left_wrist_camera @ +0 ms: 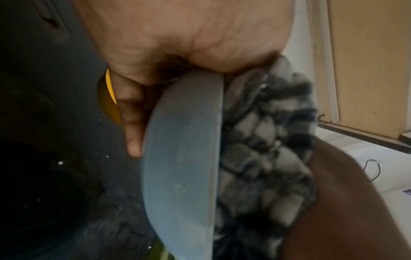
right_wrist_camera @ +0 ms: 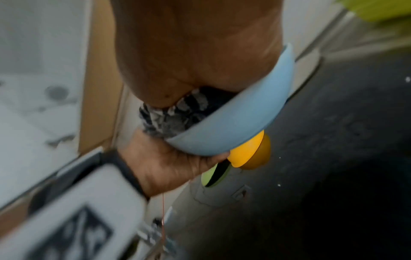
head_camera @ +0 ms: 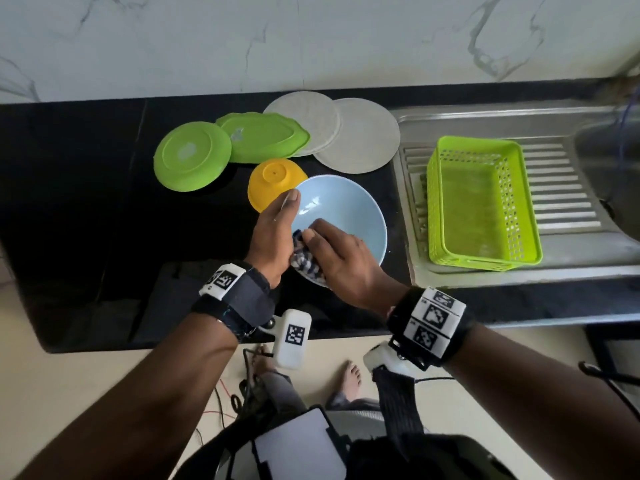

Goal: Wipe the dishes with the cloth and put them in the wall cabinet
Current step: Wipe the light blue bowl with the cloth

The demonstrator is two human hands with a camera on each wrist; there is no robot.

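Observation:
A pale blue bowl (head_camera: 343, 209) is held tilted above the black counter (head_camera: 86, 188). My left hand (head_camera: 273, 230) grips its left rim, thumb inside and fingers behind; the left wrist view shows the bowl (left_wrist_camera: 182, 158) edge-on. My right hand (head_camera: 341, 254) presses a blue-and-white checked cloth (head_camera: 306, 263) into the bowl's near side; the cloth (left_wrist_camera: 266, 140) bunches against the rim. An upturned yellow bowl (head_camera: 272, 185) lies just behind. Two green plates (head_camera: 192, 155) (head_camera: 263, 136) and two whitish plates (head_camera: 308, 116) (head_camera: 360, 136) lie further back.
A steel sink drainboard (head_camera: 571, 188) on the right carries an empty lime-green perforated basket (head_camera: 481, 202). A marble wall (head_camera: 311, 39) rises behind the counter. The counter's front edge is near my wrists, with cables and bare feet on the floor below.

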